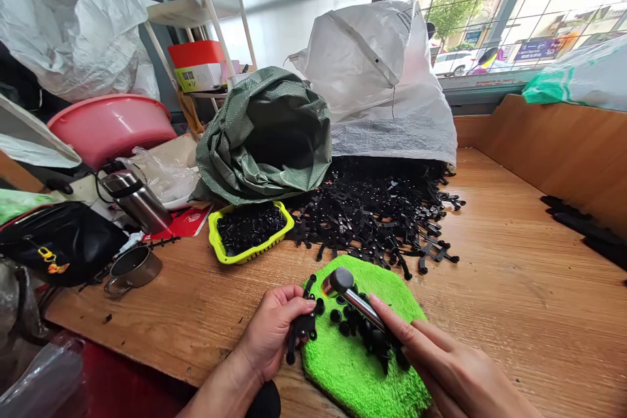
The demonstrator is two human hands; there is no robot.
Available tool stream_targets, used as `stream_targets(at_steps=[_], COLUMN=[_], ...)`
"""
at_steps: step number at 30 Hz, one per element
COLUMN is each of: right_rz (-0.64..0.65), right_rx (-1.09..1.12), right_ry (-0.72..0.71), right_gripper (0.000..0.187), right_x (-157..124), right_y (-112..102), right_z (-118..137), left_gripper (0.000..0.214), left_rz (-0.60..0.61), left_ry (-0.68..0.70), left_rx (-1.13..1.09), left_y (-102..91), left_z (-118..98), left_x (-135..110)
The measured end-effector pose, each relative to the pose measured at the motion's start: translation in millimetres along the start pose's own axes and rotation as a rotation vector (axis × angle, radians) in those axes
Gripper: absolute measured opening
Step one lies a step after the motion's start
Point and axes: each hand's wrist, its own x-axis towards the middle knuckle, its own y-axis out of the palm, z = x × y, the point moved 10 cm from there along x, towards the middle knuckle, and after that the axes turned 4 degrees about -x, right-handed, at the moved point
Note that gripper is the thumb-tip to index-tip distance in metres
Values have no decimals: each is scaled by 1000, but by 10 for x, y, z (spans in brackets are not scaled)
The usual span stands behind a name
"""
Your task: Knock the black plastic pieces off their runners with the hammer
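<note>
My left hand (274,330) is closed round a black plastic part (302,326) at the left edge of a bright green cloth pad (362,366). My right hand (441,366) grips the shaft of a small metal hammer (349,294), forefinger stretched along it, with the hammer head raised just above the pad. Several small black round caps (343,320) lie loose on the pad beneath the hammer.
A yellow tray (215,235) of black caps stands behind the pad. A heap of black cross-shaped parts (377,209) spills from a white sack (386,78). A green sack (264,137), a steel flask (137,199), a metal cup (132,268) and a pink basin (108,124) crowd the left.
</note>
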Motion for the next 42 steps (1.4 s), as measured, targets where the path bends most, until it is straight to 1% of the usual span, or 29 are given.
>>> stream_targets(at_steps=[4, 7, 9, 11, 12, 13, 15, 16, 17, 19, 20, 21, 22, 23, 26, 27, 28, 29, 31, 33, 35, 40, 42], right_rz=[56, 11, -12, 49, 64, 52, -20, -48, -45, 75, 133, 166, 141, 87, -178, -250, -284, -297, -248, -207, -217, -183, -175], right_rx=[-43, -58, -128, -188, -197, -187, -134, -132, -144, -197, -215, -221, -212, -190, -111, -97, -88, -86, -81, -80, -97, -212, -280], right_ry=[-49, -31, -35, -50, -54, -54, -70, -78, -79, -52, -27, -8, 3, 13, 37, 64, 105, 155, 251, 275, 222, 10, -34], right_gripper=[61, 58, 62, 70, 71, 69, 61, 61, 63, 73, 76, 76, 72, 66, 45, 41, 37, 35, 34, 35, 38, 38, 36], right_x=[-13, -7, -2, 4, 9, 16, 30, 35, 43, 59, 62, 63, 67, 66, -32, -97, -163, -227, -314, -324, -247, 54, 97], right_y=[90, 52, 29, 76, 77, 50, -39, -60, -42, 120, 191, 225, 191, 118, -219, -301, -334, -337, -252, -178, -186, -236, -214], right_z=[16, 4, 16, 32, 39, 47, 83, 99, 105, 73, 42, 16, 4, -10, -78, -133, -207, -288, -433, -467, -369, 65, 153], left_gripper=[23, 24, 25, 25, 25, 26, 26, 26, 27, 27, 26, 26, 26, 26, 28, 28, 29, 29, 29, 29, 29, 28, 27], left_rz=[-7, -24, -29, -26, -22, -16, -7, -7, -11, -22, -25, -27, -30, -32, -38, -36, -31, -26, -14, -9, -7, -7, -12], left_ry=[-17, -31, -32, -24, -18, -14, -13, -17, -20, -25, -26, -27, -26, -25, -23, -24, -24, -23, -22, -28, -32, -33, -36], left_rx=[33, 32, 28, 33, 38, 42, 36, 29, 22, 21, 28, 37, 44, 49, 52, 50, 48, 46, 47, 52, 51, 35, 35], left_y=[-10, -21, -25, -27, -27, -26, -27, -31, -38, -52, -55, -56, -57, -58, -60, -58, -54, -52, -47, -49, -53, -52, -56], left_z=[13, 25, 27, 19, 14, 11, 11, 13, 14, 14, 13, 13, 12, 11, 9, 9, 9, 8, 8, 13, 15, 11, 11], left_x=[1, 4, 7, 9, 9, 8, 5, 3, 2, 0, 0, -1, -1, -1, 1, 2, 4, 5, 7, 8, 8, 8, 12])
